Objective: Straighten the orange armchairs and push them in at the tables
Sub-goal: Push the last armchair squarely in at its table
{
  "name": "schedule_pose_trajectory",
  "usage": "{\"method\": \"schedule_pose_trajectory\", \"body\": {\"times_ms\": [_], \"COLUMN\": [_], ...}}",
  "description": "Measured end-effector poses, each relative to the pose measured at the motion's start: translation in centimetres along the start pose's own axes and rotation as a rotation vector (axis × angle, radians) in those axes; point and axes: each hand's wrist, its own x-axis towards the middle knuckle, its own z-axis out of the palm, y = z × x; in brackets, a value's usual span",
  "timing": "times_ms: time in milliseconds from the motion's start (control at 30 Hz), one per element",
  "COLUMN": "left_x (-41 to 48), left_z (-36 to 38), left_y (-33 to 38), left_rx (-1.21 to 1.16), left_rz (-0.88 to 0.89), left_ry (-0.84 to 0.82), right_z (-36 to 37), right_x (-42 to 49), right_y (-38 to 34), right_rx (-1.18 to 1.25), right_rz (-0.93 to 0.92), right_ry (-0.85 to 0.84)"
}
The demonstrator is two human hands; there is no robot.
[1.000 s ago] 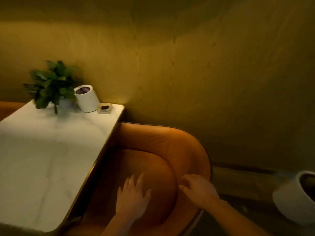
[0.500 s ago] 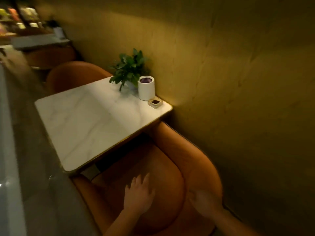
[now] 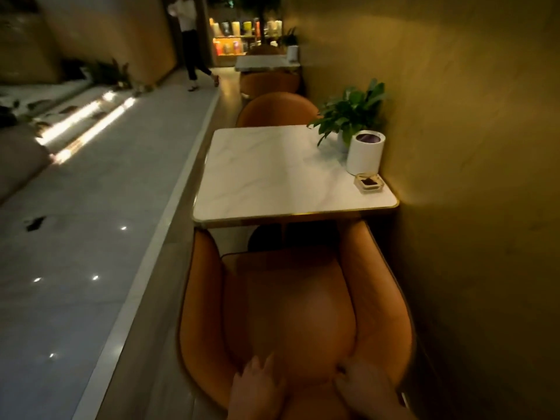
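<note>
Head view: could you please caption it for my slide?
Left hand and right hand on orange armchair at marble table.

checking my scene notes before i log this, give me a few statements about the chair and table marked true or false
1. The left hand and right hand both rest on the near armchair. True.
2. The plant stands at the wall side of the table. True.
3. The small dish lies on the armchair seat. False: it sits on the table, next to the white canister.
4. Nothing stands beyond the table. False: a second armchair stands at its far side.
</note>
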Motion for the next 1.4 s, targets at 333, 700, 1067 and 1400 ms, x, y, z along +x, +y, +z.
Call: {"method": "schedule_pose_trajectory", "body": {"times_ms": [333,700,1067,1400], "left_x": [-1.4,-2.5,-2.7,-3.8], "left_z": [1.7,2.5,3.1,4.2], "left_y": [-3.9,-5.0,-4.1,-1.7], "left_rx": [0.001,0.004,-0.077,-0.087], "left_rz": [-0.077,-0.047,-0.088,-0.037], "left_ry": [0.143,0.251,0.313,0.337], "right_z": [1.7,1.9,1.9,1.8], "right_x": [-0.3,-0.9,-0.6,-1.9], "right_y": [0.2,1.0,1.6,4.0], "right_rx": [-0.093,-0.085,-0.072,-0.079], "right_rz": [-0.028,-0.083,-0.01,0.017], "right_ry": [0.064,-0.01,-0.062,0.044]}}
